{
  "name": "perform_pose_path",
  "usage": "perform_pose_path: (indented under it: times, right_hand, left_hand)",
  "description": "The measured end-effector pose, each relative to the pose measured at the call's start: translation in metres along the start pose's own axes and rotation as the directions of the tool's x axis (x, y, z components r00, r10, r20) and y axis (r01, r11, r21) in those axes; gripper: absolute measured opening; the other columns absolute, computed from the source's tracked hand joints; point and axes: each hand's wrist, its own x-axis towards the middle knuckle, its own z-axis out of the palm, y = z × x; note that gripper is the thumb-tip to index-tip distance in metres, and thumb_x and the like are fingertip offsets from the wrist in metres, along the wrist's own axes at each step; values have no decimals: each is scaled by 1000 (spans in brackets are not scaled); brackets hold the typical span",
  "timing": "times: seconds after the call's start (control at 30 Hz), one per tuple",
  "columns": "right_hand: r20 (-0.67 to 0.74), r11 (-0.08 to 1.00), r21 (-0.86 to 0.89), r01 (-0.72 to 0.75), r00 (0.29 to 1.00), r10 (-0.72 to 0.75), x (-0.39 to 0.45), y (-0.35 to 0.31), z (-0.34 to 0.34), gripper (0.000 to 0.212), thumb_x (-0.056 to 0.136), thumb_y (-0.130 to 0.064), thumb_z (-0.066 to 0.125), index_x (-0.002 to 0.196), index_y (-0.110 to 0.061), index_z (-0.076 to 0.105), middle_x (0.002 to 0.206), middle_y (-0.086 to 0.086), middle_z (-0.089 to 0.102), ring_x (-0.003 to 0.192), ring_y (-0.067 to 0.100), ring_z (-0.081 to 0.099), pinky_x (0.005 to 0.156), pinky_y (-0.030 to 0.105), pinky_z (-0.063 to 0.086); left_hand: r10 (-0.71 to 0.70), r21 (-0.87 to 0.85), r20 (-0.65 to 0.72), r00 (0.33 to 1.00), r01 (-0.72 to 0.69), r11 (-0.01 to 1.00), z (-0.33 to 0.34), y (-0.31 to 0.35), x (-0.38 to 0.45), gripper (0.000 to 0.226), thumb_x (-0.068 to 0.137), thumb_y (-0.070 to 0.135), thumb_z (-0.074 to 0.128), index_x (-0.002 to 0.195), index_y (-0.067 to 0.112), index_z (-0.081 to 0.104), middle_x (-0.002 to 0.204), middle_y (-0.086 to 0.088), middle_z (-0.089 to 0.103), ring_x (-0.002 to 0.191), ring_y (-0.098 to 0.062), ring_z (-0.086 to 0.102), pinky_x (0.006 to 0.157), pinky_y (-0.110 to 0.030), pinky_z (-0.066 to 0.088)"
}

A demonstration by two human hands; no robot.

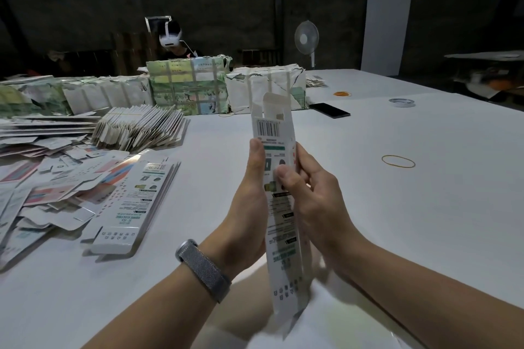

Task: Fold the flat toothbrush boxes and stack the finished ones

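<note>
I hold a long white toothbrush box upright above the white table, its top flaps open and a barcode near the top. My left hand grips its left edge, thumb up along the side. My right hand grips the right edge, thumb pressed on the printed face. To the left lies a small stack of flat boxes, printed side up. Behind it stands a fanned row of flat blanks, and a loose heap of blanks spreads to the far left.
Wrapped bundles line the back of the table, with a person in a white headset behind them. A black phone, a tape roll, a yellow rubber band and an orange band lie to the right. A fan stands beyond.
</note>
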Motion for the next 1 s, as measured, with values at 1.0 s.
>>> perform_pose_path:
  times: [1.0]
  right_hand:
    - [-2,989,-146,-13,1000,13,5,-2,-9,32,95,-36,45,119,-26,64,96,0,74,89,22,72,73,39,61]
  left_hand:
    - [305,560,-125,944,-187,807,-20,6,10,63,83,71,44,131,31,41,100,3,77,87,-17,76,75,-50,62]
